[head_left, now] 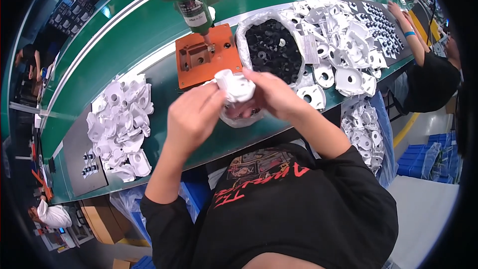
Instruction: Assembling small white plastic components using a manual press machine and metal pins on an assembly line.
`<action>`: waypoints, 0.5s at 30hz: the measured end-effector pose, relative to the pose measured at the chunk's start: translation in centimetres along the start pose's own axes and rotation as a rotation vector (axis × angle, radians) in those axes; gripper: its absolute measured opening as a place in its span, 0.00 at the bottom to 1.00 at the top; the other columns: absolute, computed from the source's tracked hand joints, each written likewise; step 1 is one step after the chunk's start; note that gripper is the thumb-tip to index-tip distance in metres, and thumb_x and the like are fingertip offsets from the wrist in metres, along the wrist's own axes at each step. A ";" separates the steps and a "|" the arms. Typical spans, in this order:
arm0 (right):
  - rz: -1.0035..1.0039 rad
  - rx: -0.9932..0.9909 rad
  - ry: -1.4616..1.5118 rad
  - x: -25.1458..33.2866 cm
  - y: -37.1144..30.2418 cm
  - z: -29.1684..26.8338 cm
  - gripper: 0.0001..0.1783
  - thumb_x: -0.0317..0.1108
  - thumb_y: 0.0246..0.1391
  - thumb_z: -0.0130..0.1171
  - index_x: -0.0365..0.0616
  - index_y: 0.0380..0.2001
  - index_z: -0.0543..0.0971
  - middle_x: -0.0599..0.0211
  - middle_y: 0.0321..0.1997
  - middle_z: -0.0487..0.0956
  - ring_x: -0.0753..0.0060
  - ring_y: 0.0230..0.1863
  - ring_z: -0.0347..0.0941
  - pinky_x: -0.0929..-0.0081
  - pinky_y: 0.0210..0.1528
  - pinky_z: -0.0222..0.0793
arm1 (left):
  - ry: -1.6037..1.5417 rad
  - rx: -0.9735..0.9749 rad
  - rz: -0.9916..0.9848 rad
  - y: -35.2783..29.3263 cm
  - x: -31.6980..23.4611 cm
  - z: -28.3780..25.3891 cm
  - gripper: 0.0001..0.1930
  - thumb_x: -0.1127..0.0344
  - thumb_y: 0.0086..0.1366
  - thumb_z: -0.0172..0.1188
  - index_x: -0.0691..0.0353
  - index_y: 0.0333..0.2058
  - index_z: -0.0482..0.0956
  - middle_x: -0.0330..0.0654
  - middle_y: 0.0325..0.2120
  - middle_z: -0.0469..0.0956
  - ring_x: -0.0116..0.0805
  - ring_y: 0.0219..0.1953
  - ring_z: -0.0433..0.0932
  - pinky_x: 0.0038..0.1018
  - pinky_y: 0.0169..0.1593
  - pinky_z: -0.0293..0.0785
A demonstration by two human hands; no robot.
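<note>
Between my two hands is a white plastic part (238, 87) with a short round tube sticking up from it, slightly blurred. My left hand (193, 117) closes on its left side, fingers against the tube. On the right side my right hand (277, 95) grips its edge, fingertips partly hidden behind it. Right below, a small clear-lined container (240, 120) shows reddish contents that I cannot make out. Just beyond the part stands an orange fixture plate (188, 75) under a green press (196, 7), whose ram reaches down to the block on the plate.
A plastic-lined tub of black pieces (271, 50) sits right of the fixture. White parts are heaped at left (122, 119) and right (348, 45) on the green bench (199, 144). A co-worker's arm (414, 40) reaches over a dark mat at far right. Another bag of white parts (362, 132) stands below.
</note>
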State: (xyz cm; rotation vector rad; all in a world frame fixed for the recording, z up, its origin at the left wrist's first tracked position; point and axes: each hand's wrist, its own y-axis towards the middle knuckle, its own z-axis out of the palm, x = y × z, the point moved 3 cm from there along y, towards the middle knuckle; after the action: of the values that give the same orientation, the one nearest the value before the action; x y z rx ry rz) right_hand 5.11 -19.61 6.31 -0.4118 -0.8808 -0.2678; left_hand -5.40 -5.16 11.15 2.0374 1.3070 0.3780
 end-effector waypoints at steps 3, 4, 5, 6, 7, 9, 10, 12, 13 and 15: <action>-0.444 -0.471 -0.911 3.1 0.2 -2.9 0.14 0.38 0.57 0.54 0.39 0.40 0.77 0.64 0.29 0.80 0.67 0.24 0.76 0.74 0.25 0.69 | 0.160 -0.032 -0.037 0.7 3.0 -0.2 0.11 0.73 0.49 0.62 0.61 0.34 0.76 0.45 0.35 0.78 0.43 0.35 0.79 0.34 0.36 0.76; -0.564 -0.620 -1.235 3.5 0.6 -4.2 0.11 0.35 0.54 0.57 0.41 0.38 0.77 0.65 0.27 0.78 0.66 0.25 0.74 0.72 0.27 0.69 | 0.195 0.017 -0.065 0.9 4.3 0.2 0.10 0.73 0.50 0.61 0.61 0.33 0.75 0.43 0.34 0.77 0.42 0.34 0.79 0.34 0.35 0.76; -0.685 -0.770 -1.560 4.0 0.7 -5.0 0.09 0.33 0.51 0.59 0.43 0.36 0.78 0.66 0.25 0.76 0.65 0.26 0.73 0.70 0.29 0.68 | 0.228 0.066 -0.089 1.0 5.5 0.7 0.09 0.73 0.50 0.61 0.60 0.31 0.73 0.41 0.32 0.77 0.42 0.33 0.78 0.35 0.33 0.75; -0.649 -0.764 -1.566 4.0 1.0 -5.6 0.07 0.32 0.48 0.60 0.44 0.32 0.76 0.64 0.24 0.73 0.62 0.29 0.72 0.67 0.33 0.68 | 0.253 0.121 -0.121 1.0 6.5 1.4 0.07 0.72 0.51 0.59 0.58 0.30 0.71 0.40 0.30 0.75 0.40 0.32 0.78 0.35 0.32 0.75; -0.651 -0.755 -1.570 3.9 1.6 -6.1 0.07 0.32 0.48 0.60 0.44 0.32 0.76 0.64 0.24 0.73 0.62 0.29 0.72 0.67 0.33 0.68 | 0.256 0.118 -0.128 0.9 7.4 2.1 0.07 0.72 0.51 0.59 0.58 0.30 0.71 0.40 0.30 0.75 0.40 0.32 0.78 0.35 0.32 0.75; -0.647 -0.704 -1.678 3.5 2.4 -7.0 0.07 0.31 0.46 0.61 0.41 0.29 0.74 0.64 0.24 0.74 0.62 0.28 0.72 0.66 0.33 0.69 | 0.228 0.190 -0.170 0.7 9.1 3.9 0.06 0.71 0.53 0.58 0.58 0.30 0.71 0.40 0.30 0.76 0.41 0.34 0.78 0.35 0.33 0.75; -0.647 -0.702 -1.681 3.7 2.6 -7.3 0.07 0.31 0.46 0.61 0.41 0.29 0.74 0.64 0.24 0.74 0.62 0.28 0.72 0.66 0.33 0.69 | 0.228 0.187 -0.172 0.8 9.6 4.4 0.06 0.71 0.53 0.58 0.58 0.30 0.71 0.40 0.30 0.76 0.41 0.34 0.78 0.35 0.33 0.75; -0.583 -0.657 -1.643 4.0 3.0 -7.8 0.08 0.29 0.44 0.60 0.39 0.28 0.73 0.62 0.24 0.75 0.62 0.27 0.73 0.68 0.32 0.69 | 0.228 0.167 -0.234 0.8 10.2 5.1 0.05 0.70 0.55 0.58 0.58 0.30 0.71 0.41 0.31 0.76 0.41 0.34 0.78 0.35 0.33 0.76; -0.580 -0.658 -1.645 4.2 2.9 -7.9 0.08 0.29 0.44 0.60 0.39 0.28 0.73 0.62 0.24 0.75 0.62 0.27 0.73 0.68 0.32 0.69 | 0.226 0.166 -0.235 0.8 10.3 5.4 0.05 0.70 0.55 0.58 0.58 0.30 0.71 0.41 0.31 0.76 0.41 0.34 0.78 0.35 0.33 0.76; -0.593 -0.659 -1.494 5.1 2.6 -7.9 0.08 0.26 0.43 0.59 0.38 0.29 0.72 0.59 0.24 0.76 0.63 0.24 0.73 0.72 0.31 0.69 | 0.209 0.131 -0.264 0.6 10.5 5.5 0.05 0.69 0.56 0.58 0.59 0.31 0.71 0.42 0.32 0.76 0.43 0.37 0.78 0.37 0.35 0.76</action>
State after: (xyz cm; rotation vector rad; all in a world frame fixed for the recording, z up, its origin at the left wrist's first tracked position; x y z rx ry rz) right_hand 14.65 -21.18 5.23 -0.9946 -2.4107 -0.8500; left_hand 2.89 1.80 6.31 1.9354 1.7461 0.4002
